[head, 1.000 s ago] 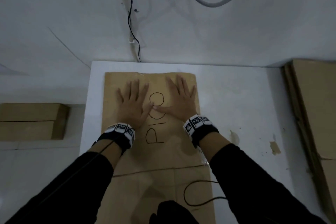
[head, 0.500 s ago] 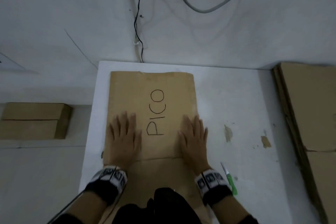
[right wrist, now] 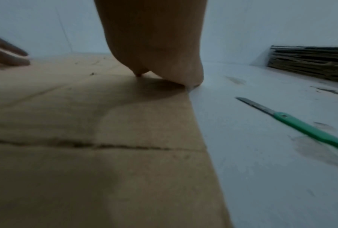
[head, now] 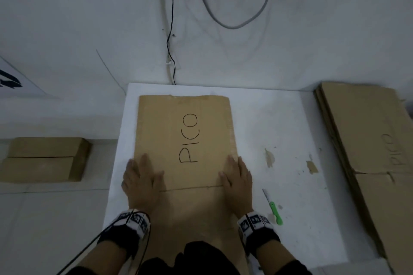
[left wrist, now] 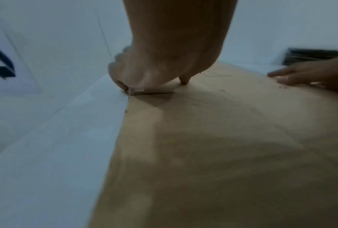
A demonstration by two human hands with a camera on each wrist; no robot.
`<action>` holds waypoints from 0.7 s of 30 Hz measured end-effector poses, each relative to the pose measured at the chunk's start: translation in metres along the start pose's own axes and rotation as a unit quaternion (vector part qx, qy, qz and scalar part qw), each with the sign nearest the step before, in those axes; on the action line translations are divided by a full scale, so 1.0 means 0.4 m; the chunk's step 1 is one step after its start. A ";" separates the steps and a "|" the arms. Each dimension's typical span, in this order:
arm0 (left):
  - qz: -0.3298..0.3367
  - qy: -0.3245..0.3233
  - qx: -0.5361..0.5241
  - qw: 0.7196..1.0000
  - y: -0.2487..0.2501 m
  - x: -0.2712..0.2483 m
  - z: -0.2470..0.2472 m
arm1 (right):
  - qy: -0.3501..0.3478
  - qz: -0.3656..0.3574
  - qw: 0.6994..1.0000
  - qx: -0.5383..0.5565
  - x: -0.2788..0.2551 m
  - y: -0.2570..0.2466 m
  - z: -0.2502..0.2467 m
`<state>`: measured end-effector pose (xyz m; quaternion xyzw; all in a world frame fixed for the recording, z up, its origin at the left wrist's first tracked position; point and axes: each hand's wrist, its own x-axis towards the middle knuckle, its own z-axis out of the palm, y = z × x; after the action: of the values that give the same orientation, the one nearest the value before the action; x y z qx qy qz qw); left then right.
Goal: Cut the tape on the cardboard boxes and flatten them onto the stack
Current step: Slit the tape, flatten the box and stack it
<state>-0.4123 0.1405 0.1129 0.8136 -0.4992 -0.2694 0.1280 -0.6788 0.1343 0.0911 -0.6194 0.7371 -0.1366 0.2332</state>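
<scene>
Gripping is what I read in my left hand (head: 143,182): in the left wrist view its fingers curl over the left edge of the flattened brown cardboard box marked "PICO" (head: 185,131) and seem to pinch it, thumb on top. My right hand (head: 238,179) sits at the opposite edge, thumb on the board; its fingers go down over the edge, but the right wrist view does not show clearly whether they hook under, so I cannot tell if it grips or only presses.

The box lies flat on the white tabletop (head: 279,118), both hands near the fold line across it. To do this step well, I judge, I should get both sets of fingers under the edges, lift evenly so the sheet does not sag at the fold, and carry it level to the stack of flattened brown cardboard (head: 366,136) on my right.

The green-handled knife (head: 273,207) lies just beside my right hand, blade out; I should lift clear of it.

The closed brown cardboard boxes (head: 44,158) at left show nothing of their contents.
</scene>
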 end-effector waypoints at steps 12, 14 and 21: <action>-0.115 -0.085 -0.172 0.975 -0.087 -0.109 -0.057 | 0.171 0.256 0.942 0.131 -0.153 0.008 -0.046; -0.060 -0.105 -0.199 0.972 -0.106 -0.154 -0.065 | 0.123 0.255 0.948 0.148 -0.196 0.032 -0.053; 0.026 -0.061 -0.289 0.955 -0.102 -0.307 -0.060 | 0.098 0.173 0.947 0.251 -0.320 0.059 -0.088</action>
<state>-0.4122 0.2666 0.1513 0.7110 -0.4275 -0.4475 0.3336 -0.7011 0.2607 0.1321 -0.3870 0.7944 -0.3345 0.3274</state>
